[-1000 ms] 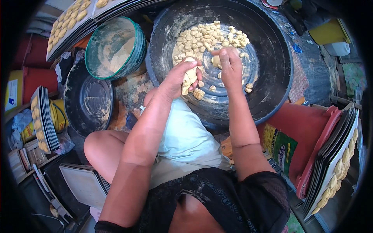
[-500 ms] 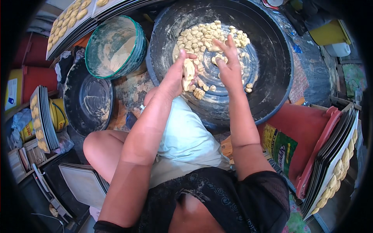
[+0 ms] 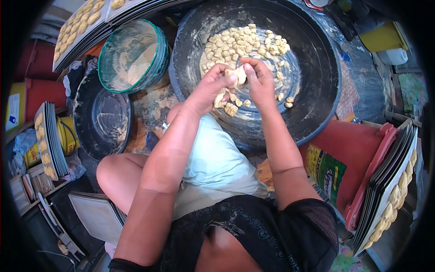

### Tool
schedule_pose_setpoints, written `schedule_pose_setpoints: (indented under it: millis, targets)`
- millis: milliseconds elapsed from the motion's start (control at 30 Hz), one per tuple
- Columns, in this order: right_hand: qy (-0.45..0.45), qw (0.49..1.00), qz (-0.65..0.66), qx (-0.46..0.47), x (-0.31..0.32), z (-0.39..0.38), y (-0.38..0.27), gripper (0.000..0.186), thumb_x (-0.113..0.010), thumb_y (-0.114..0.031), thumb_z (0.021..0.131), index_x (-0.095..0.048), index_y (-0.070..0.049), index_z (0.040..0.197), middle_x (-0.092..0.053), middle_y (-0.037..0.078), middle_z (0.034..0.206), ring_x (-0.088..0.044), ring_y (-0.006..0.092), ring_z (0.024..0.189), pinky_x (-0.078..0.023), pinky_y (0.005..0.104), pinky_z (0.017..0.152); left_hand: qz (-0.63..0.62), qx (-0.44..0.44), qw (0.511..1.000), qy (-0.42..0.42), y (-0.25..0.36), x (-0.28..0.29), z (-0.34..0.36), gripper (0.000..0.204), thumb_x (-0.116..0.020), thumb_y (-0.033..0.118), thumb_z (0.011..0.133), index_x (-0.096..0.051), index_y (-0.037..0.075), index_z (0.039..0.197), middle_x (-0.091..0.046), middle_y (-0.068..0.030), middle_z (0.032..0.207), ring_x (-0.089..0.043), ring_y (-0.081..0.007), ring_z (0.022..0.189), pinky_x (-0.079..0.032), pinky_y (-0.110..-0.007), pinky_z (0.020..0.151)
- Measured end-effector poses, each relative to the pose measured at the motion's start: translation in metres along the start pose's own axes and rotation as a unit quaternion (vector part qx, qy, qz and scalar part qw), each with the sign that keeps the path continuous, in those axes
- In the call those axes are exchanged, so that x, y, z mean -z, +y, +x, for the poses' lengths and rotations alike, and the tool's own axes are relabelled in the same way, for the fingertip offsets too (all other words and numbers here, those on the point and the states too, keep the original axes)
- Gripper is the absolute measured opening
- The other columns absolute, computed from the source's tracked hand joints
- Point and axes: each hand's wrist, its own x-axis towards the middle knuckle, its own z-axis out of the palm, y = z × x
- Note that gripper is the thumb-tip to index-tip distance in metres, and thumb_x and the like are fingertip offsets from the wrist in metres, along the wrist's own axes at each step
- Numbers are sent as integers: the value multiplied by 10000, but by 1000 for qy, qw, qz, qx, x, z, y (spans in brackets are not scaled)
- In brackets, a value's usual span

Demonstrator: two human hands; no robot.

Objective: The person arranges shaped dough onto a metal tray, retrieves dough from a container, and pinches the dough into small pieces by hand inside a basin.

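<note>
My left hand (image 3: 209, 89) is closed around a lump of pale yellow dough (image 3: 237, 78), above the near side of a wide black tub (image 3: 317, 72). Opposite it, my right hand (image 3: 262, 84) pinches the same lump between thumb and fingers. More dough (image 3: 219, 100) hangs below my left palm; whether it joins the lump, I cannot tell. Inside the tub, many small dough pieces (image 3: 231, 43) lie heaped toward the far side, with a few loose ones (image 3: 288, 100) at the right. A rougher piece (image 3: 231, 109) rests under my hands.
Left of the tub stands a green-rimmed basin (image 3: 102, 68) with flour in it, and a smaller black basin (image 3: 129, 122). Stacked trays with shaped dough (image 3: 79, 25) are at the far left. A red bin (image 3: 353, 149) and more upright trays (image 3: 385, 181) stand close on the right.
My right hand has come down and left from over the dough pieces, its fingers closing on the lump. My left hand has turned, bringing dough up between both hands.
</note>
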Motion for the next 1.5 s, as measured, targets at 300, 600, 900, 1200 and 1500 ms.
schedule_pose_setpoints:
  millis: [300, 600, 900, 1200, 1500]
  targets:
    - [117, 985, -42, 121, 8, 3, 11, 187, -479, -106, 963, -534, -4, 1111, -610, 90, 987, -569, 135, 915, -485, 274, 794, -6, -8, 998, 55, 0, 6, 2, 142, -519, 125, 879, -501, 44, 995, -555, -62, 808, -519, -115, 603, -384, -210, 438]
    - [55, 932, 332, -137, 35, 27, 8, 317, -452, -257, 981, -472, 1, 1164, -518, 141, 1122, -556, 211, 951, -498, 341, 859, -40, -10, 997, 58, 8, 0, 1, 165, -576, 89, 865, -498, 65, 1008, -545, -55, 847, -506, -101, 638, -385, -199, 468]
    - [-19, 967, -235, 97, 30, 33, 20, 454, -561, -456, 886, -636, -56, 1087, -627, 126, 1102, -619, 252, 938, -485, 288, 814, 93, -33, 980, 171, -1, 1, 18, 453, -630, 226, 886, -391, 71, 1238, -570, -84, 959, -530, -95, 618, -390, -198, 469]
    - [-331, 676, -529, -392, 17, -7, 205, 612, -617, -481, 803, -569, 7, 1168, -598, 185, 1143, -600, 296, 1014, -487, 399, 845, 78, -22, 970, 230, 12, 28, 57, 760, -564, 613, 816, -467, 30, 1294, -426, -189, 1321, -453, -261, 1111, -367, -379, 954]
    - [-233, 919, 104, -302, 11, 25, 160, 539, -702, -46, 769, -488, -36, 1263, -572, 144, 1132, -603, 218, 931, -525, 317, 752, 202, 108, 942, 246, 4, 45, 54, 637, -684, 476, 773, -502, 54, 1214, -441, -186, 1326, -386, -314, 1247, -297, -464, 1020]
